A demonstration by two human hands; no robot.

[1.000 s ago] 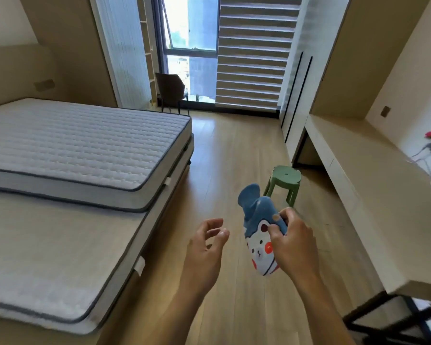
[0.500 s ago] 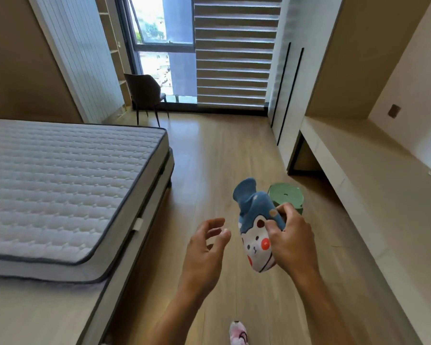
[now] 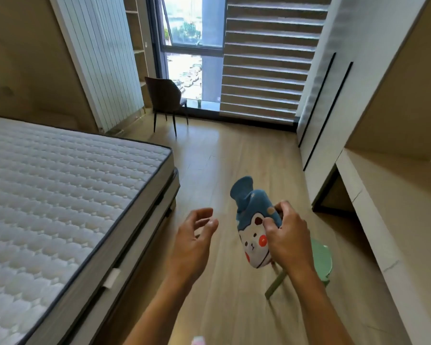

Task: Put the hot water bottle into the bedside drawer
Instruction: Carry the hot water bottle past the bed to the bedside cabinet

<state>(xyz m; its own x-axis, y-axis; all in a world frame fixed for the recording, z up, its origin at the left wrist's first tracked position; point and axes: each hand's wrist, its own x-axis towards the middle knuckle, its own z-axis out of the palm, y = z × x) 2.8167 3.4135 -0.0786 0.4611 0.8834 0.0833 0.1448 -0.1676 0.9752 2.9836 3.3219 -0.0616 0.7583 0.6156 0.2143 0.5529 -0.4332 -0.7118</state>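
— Head view: why does the right hand (image 3: 285, 239) wrap the hot water bottle (image 3: 255, 224) mid-body, neck up?
— Likely for carrying; no bedside drawer shows. The left hand (image 3: 193, 241), just beside it, hangs half-curled and empty, probably free for a drawer.

A bare mattress (image 3: 60, 185), dark chair (image 3: 166, 100) and green stool (image 3: 320, 262).
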